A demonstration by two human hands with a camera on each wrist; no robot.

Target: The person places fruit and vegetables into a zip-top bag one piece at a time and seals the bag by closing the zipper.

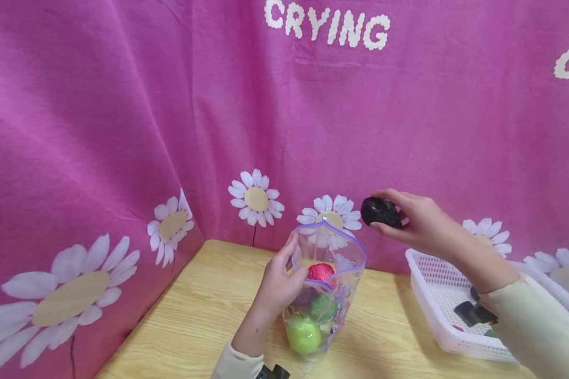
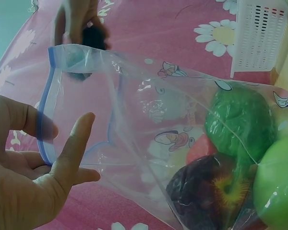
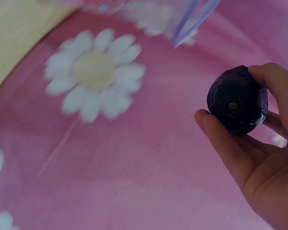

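Note:
My left hand [image 1: 278, 278] holds the purple-edged rim of a clear zip bag [image 1: 348, 295], whose mouth gapes open. Through the plastic show a light green apple [image 1: 303, 336], a bumpy green fruit or vegetable [image 2: 240, 120], a dark purple-brown round fruit [image 2: 197, 191] and a red textured piece [image 1: 321, 272]. Above and right of the bag mouth, my right hand [image 1: 419, 218] grips a dark, rough-skinned avocado [image 1: 380, 211] between thumb and fingers. A pale stem spot marks the avocado [image 3: 237, 100] in the right wrist view; it is apart from the bag.
A white perforated plastic basket [image 1: 427, 310] stands at the right under my right forearm, with a few small pieces partly visible inside. The wooden table [image 1: 208, 305] meets a pink daisy-printed cloth [image 1: 246, 121] behind and at the left.

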